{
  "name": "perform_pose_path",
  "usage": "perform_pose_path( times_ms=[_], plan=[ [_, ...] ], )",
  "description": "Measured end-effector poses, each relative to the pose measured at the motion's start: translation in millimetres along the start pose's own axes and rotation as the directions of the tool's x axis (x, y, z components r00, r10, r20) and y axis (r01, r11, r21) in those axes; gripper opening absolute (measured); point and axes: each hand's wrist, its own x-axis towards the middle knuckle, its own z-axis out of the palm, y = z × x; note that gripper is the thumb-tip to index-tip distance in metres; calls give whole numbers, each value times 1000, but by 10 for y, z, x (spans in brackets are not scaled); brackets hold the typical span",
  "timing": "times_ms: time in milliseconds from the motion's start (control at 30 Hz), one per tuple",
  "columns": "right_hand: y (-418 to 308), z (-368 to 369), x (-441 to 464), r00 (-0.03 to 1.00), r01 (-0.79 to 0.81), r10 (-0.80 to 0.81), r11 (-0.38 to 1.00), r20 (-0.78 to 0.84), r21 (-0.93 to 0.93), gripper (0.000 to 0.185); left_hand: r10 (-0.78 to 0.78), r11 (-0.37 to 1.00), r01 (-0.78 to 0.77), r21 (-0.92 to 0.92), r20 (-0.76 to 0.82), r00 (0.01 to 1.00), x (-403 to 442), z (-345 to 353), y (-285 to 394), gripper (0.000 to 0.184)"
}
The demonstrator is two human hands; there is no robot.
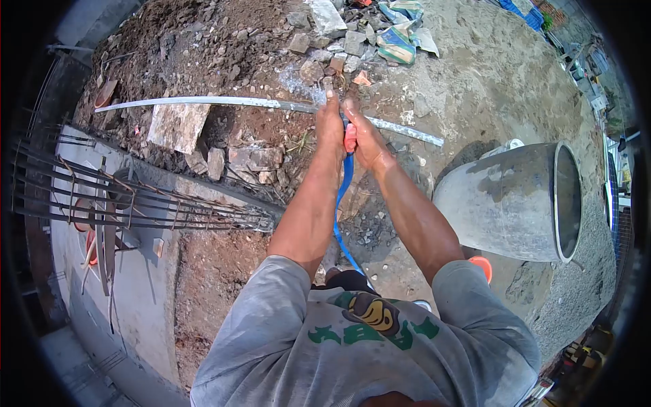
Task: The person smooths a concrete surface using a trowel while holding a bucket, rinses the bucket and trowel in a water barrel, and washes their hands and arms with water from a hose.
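Both hands are close together ahead of me, above the rubble. My left hand (330, 123) and my right hand (367, 138) close around the end of a blue hose (344, 178), with something pink (350, 138) between the palms. The hose hangs down from them toward my feet. Water splashes (296, 83) show just beyond the fingertips. A long pale metal strip (210, 100) lies crosswise past the hands and is partly hidden by them.
On the right a big grey tub (502, 200) lies on its side, with an orange-red object (481, 267) near it. Rebar (149, 201) juts in from the left over a concrete ledge (146, 285). Broken stones (299, 43) and torn sacks (397, 45) lie ahead.
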Motion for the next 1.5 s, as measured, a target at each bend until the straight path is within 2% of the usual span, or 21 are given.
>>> perform_pose_path(
  times_ms=[67, 100, 200, 233, 333, 367, 433, 467, 500, 633, 733, 767, 867, 967, 1067, 1200, 1233, 1333, 1367, 1433, 1500],
  plan=[
    [53, 60, 33, 967, 170, -158, 984, -199, 44, 65, 16, 979, -13, 202, -13, 1000, -6, 139, 132, 55],
    [-90, 35, -76, 958, 135, -198, 950, -208, -282, 66, 15, 952, -9, 306, -19, 1000, -25, 171, 148, 59],
    [30, 91, -20, 665, 526, -745, 524, -61, -670, 62, -80, 923, 73, 377, 5, 997, 95, 181, 205, 63],
    [-46, 58, -75, 742, 474, -667, 593, -68, -651, 53, 74, 841, -24, 541, -71, 995, 30, 239, 261, 63],
    [-231, 62, -268, 910, 263, -409, 688, -61, -677, 48, 124, 708, -123, 695, 49, 991, 724, 45, -100, 62],
    [-58, -18, -218, 774, 482, -622, 458, 119, -747, 45, -78, 955, 78, 285, -11, 997, 862, 89, -180, 53],
    [-121, 118, -530, 730, 573, -623, 334, 282, -748, 45, -144, 961, 150, 234, -40, 989, 947, 179, 30, 47],
    [-202, 213, -734, 775, 581, -543, 412, 323, -702, 45, -178, 961, 184, 208, -48, 983, 975, 245, 157, 44],
    [-271, 281, -877, 810, 574, -459, 491, 366, -655, 46, -218, 976, 218, -23, 32, 975, 964, 253, 226, 38],
    [-344, 273, -884, 756, 652, -402, 539, 517, -534, 44, -208, 970, 203, 134, 22, 978, 976, 367, 415, 36],
    [-118, 146, -308, 767, 597, -559, 439, 316, -672, 42, -329, 929, 246, 278, 314, 890, 1271, 119, 114, 32],
    [-44, 80, -154, 764, 592, -561, 412, 319, -692, 41, -264, 910, 221, 352, 80, 961, 956, 202, 204, 27],
    [6, 7, 45, 771, 591, -519, 365, 370, -719, 42, 110, 571, -101, 815, 46, 993, 1022, -64, 53, 25],
    [-82, 285, -472, 803, 596, -361, 475, 474, -648, 42, 404, -44, -216, 975, 216, 889, 1119, -327, -204, 23],
    [-319, 469, -759, 716, 682, -319, 513, 621, -522, 43, 401, -522, -354, 776, 590, 701, 873, -310, 36, 24],
    [-376, 536, -585, 715, 682, -267, 469, 646, -560, 42, 101, -698, -493, 519, 753, 650, 792, -193, 221, 23],
    [-384, 519, -492, 821, 569, -211, 383, 530, -728, 44, 70, -726, -501, 471, 775, 628, 778, -168, 233, 21],
    [-49, 207, 34, 833, 543, -346, 364, 431, -756, 47, -13, -676, -612, 410, 824, 567, 774, -165, 267, 22],
    [37, 106, 128, 847, 516, -358, 375, 393, -770, 47, 3, -695, -650, 307, 906, 423, 988, -337, 174, 20],
    [90, 67, 139, 871, 456, -382, 395, 309, -798, 45, 4, -428, -657, 620, 729, 685, 1192, -527, 5, 20],
    [174, 197, 34, 884, 401, -407, 414, 228, -817, 44, -91, -130, -498, 857, 490, 867, 1387, -642, -127, 21]
  ],
)
